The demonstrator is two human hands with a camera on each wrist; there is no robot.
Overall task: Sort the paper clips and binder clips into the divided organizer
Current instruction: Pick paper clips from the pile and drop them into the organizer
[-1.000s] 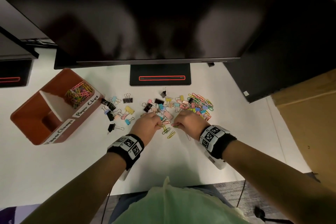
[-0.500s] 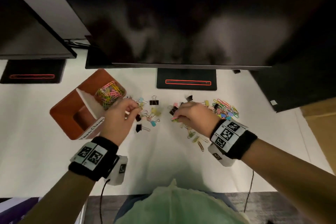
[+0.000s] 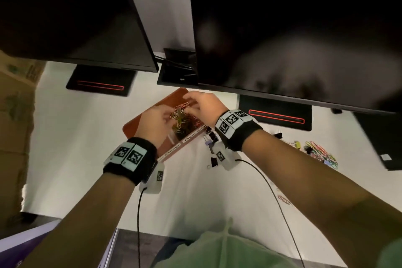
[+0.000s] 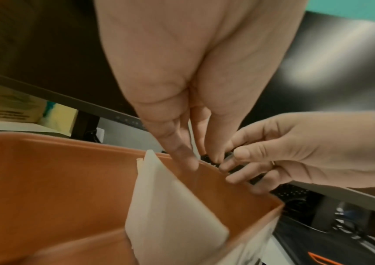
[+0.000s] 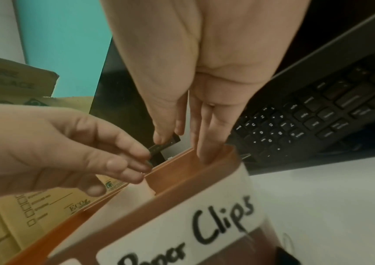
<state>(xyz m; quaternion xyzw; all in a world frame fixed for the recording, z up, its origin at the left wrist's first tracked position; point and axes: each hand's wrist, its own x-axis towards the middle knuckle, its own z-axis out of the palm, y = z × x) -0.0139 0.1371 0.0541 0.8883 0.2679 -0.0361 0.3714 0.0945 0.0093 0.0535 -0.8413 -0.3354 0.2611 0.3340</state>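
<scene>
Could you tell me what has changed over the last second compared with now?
Both hands left the loose pile: the left hand went first, then the right hand, and they now meet over the organizer's paper-clip compartment. The organizer, binder clips and remaining paper clips stayed put.

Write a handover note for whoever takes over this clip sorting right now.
Left hand and right hand: both over the organizer, fingertips together above its Paper Clips compartment; whether they hold clips is unclear.
Done: a heap of paper clips lies in that compartment.
Left: binder clips beside the organizer, a mixed pile far right, loose paper clips nearer the person.
</scene>
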